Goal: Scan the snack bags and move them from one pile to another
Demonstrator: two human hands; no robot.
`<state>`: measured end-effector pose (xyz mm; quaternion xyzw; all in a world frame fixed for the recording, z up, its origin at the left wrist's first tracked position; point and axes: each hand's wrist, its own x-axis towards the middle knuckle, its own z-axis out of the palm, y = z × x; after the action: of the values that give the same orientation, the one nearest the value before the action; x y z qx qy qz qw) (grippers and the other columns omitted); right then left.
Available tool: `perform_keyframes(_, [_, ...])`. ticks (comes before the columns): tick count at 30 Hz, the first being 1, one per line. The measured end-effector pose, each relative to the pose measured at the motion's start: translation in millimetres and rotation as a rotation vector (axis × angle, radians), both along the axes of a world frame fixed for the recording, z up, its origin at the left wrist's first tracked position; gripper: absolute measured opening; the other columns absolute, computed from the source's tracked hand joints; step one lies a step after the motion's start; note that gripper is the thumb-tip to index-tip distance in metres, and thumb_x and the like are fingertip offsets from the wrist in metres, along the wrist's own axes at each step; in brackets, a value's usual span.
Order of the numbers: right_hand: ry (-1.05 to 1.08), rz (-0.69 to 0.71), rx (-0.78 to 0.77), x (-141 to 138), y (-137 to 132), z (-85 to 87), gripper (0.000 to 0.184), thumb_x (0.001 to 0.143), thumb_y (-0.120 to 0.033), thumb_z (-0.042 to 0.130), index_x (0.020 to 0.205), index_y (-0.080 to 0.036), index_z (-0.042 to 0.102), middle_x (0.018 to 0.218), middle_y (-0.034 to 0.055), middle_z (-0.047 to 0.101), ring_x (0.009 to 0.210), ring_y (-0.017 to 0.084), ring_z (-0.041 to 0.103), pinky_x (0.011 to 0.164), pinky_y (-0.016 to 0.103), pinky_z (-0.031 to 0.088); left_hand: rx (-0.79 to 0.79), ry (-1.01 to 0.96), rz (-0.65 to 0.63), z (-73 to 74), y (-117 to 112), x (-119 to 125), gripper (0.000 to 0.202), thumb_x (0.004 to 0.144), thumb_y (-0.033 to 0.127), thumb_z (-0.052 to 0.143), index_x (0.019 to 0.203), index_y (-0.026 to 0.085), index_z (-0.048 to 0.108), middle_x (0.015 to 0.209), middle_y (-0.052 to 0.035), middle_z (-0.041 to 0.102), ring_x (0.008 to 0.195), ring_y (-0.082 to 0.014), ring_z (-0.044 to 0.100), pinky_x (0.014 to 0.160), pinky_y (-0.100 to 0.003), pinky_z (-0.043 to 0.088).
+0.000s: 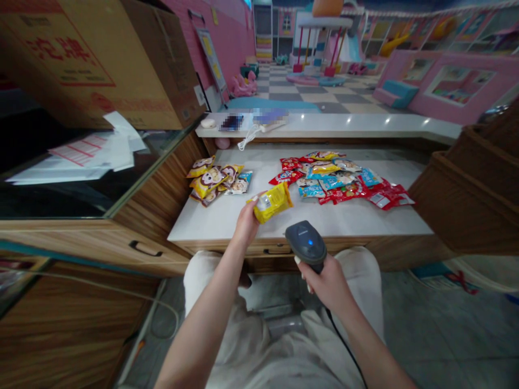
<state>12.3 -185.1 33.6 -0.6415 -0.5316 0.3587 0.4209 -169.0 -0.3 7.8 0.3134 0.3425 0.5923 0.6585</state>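
My left hand (245,222) grips a yellow snack packet (272,203) by its end, above the white counter top (243,219). My right hand (327,284) is wrapped around the handle of a dark grey corded barcode scanner (305,242), whose blue light glows near the counter's front edge. The scanner's head is close to the yellow packet but apart from it. A pile of red, blue and yellow packets (338,178) lies to the right on the counter. A smaller group of yellow cartoon-printed packets (213,182) lies to the left.
A wooden cabinet with a glass top (93,178) holding papers stands to my left, below a large cardboard box (93,65). Wooden shelving (466,194) stands to my right. Beyond a white ledge (328,125) lies a checkered floor with pink play structures.
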Motion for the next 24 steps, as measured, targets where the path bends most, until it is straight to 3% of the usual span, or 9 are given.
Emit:
perform_keyframes(2, [-0.003, -0.003, 0.001, 2, -1, -0.8, 0.029, 0.088, -0.051, 0.070, 0.076, -0.025, 0.066, 0.051, 0.0038, 0.068, 0.040, 0.024, 0.066, 0.040, 0.029, 0.047, 0.108, 0.069, 0.173, 6.9, 2, -21, 0.050, 0.088, 0.054, 0.072, 0.120, 0.016, 0.077, 0.125, -0.0131, 0.081, 0.133, -0.0328, 0.071, 0.112, -0.042, 0.057])
perform_keyframes(4, [-0.003, -0.001, 0.003, 4, -1, -2.3, 0.031, 0.088, -0.051, 0.070, 0.073, -0.025, 0.065, 0.051, 0.0042, 0.068, 0.038, 0.023, 0.064, 0.041, 0.029, 0.048, 0.207, 0.243, 0.428, 10.5, 4, -49, 0.054, 0.094, 0.058, 0.064, 0.128, 0.017, 0.075, 0.134, -0.0130, 0.078, 0.138, -0.0316, 0.067, 0.115, -0.041, 0.055])
perform_keyframes(6, [-0.002, 0.002, 0.003, 4, 0, -4.9, 0.033, 0.089, -0.052, 0.069, 0.071, -0.026, 0.063, 0.051, 0.0040, 0.067, 0.038, 0.022, 0.063, 0.042, 0.029, 0.048, 0.336, 0.534, 0.664, 9.6, 5, -80, 0.056, 0.101, 0.058, 0.056, 0.139, 0.019, 0.070, 0.144, -0.0129, 0.072, 0.144, -0.0294, 0.062, 0.122, -0.041, 0.049])
perform_keyframes(8, [-0.002, 0.005, 0.002, 3, 1, -8.4, 0.034, 0.090, -0.053, 0.069, 0.070, -0.025, 0.063, 0.050, 0.0034, 0.066, 0.037, 0.021, 0.061, 0.042, 0.028, 0.047, 0.451, 0.873, 0.769, 4.3, 7, -108, 0.060, 0.104, 0.055, 0.054, 0.151, 0.018, 0.061, 0.157, -0.0159, 0.062, 0.152, -0.0291, 0.054, 0.130, -0.042, 0.039])
perform_keyframes(10, [-0.004, 0.010, 0.001, 1, 2, -11.6, 0.035, 0.090, -0.053, 0.069, 0.070, -0.025, 0.063, 0.048, 0.0023, 0.064, 0.036, 0.020, 0.060, 0.041, 0.028, 0.046, 0.464, 1.167, 0.726, -3.9, 11, -127, 0.069, 0.104, 0.053, 0.055, 0.160, 0.013, 0.050, 0.170, -0.0227, 0.045, 0.162, -0.0331, 0.040, 0.135, -0.046, 0.028])
perform_keyframes(12, [-0.001, 0.014, -0.003, 0, 2, -13.5, 0.034, 0.091, -0.052, 0.069, 0.071, -0.025, 0.063, 0.049, 0.0020, 0.064, 0.037, 0.020, 0.060, 0.042, 0.028, 0.046, 0.382, 1.389, 0.600, -13.1, 17, -137, 0.079, 0.101, 0.050, 0.059, 0.165, 0.006, 0.041, 0.177, -0.0296, 0.029, 0.168, -0.0391, 0.025, 0.137, -0.053, 0.020])
perform_keyframes(15, [0.008, 0.014, -0.015, 1, 3, -13.8, 0.033, 0.091, -0.052, 0.069, 0.073, -0.024, 0.065, 0.051, 0.0027, 0.067, 0.039, 0.021, 0.063, 0.042, 0.027, 0.046, 0.258, 1.604, 0.453, -23.9, 27, -140, 0.089, 0.097, 0.045, 0.063, 0.167, -0.001, 0.034, 0.177, -0.0354, 0.021, 0.169, -0.0456, 0.016, 0.136, -0.062, 0.015])
perform_keyframes(19, [0.001, 0.019, -0.025, 5, 4, -13.2, 0.033, 0.092, -0.052, 0.068, 0.073, -0.024, 0.066, 0.048, 0.0015, 0.064, 0.038, 0.021, 0.063, 0.041, 0.028, 0.046, 0.237, 1.703, 0.432, -27.9, 47, -142, 0.090, 0.094, 0.040, 0.062, 0.168, -0.002, 0.032, 0.177, -0.0348, 0.021, 0.168, -0.0476, 0.016, 0.135, -0.064, 0.014])
perform_keyframes(24, [-0.004, 0.010, -0.037, 11, 6, -13.7, 0.033, 0.091, -0.053, 0.067, 0.073, -0.025, 0.067, 0.047, 0.0024, 0.064, 0.041, 0.024, 0.066, 0.041, 0.028, 0.047, 0.243, 1.675, 0.411, -22.0, 76, -152, 0.089, 0.090, 0.037, 0.062, 0.166, 0.000, 0.036, 0.177, -0.0326, 0.026, 0.168, -0.0473, 0.020, 0.135, -0.065, 0.016])
